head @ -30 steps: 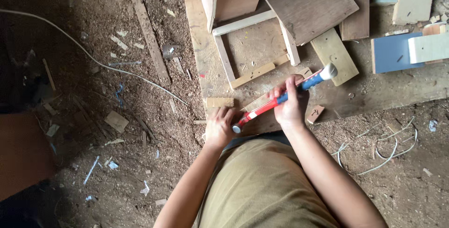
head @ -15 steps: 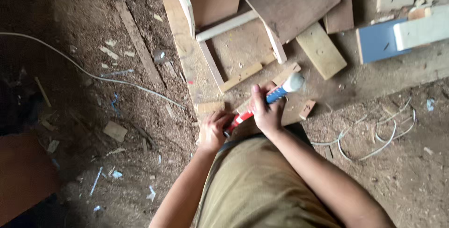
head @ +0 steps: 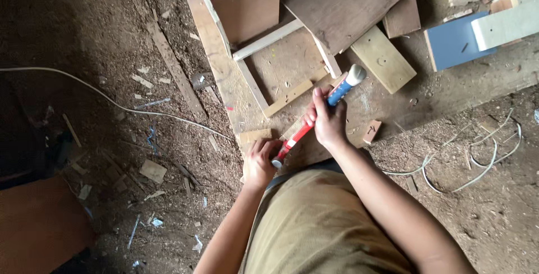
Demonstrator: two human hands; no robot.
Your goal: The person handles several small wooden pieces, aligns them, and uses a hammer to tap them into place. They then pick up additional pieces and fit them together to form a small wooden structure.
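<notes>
Left hand (head: 259, 160) reaches down, fingers curled and pressed on a small wood piece (head: 255, 137) beside the hammer's head. Right hand (head: 327, 121), just up and right, is wrapped tight around the hammer (head: 315, 118): red shaft, blue grip, pale butt jutting past the knuckles toward a light plank (head: 383, 58).

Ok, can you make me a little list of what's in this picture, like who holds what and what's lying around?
right hand: grips the hammer around its red and blue handle
left hand: rests on a small wood block by the hammer's head
wooden frame: lies on the plank ahead
blue board: upper right
white cord: runs across the sawdust floor
</notes>
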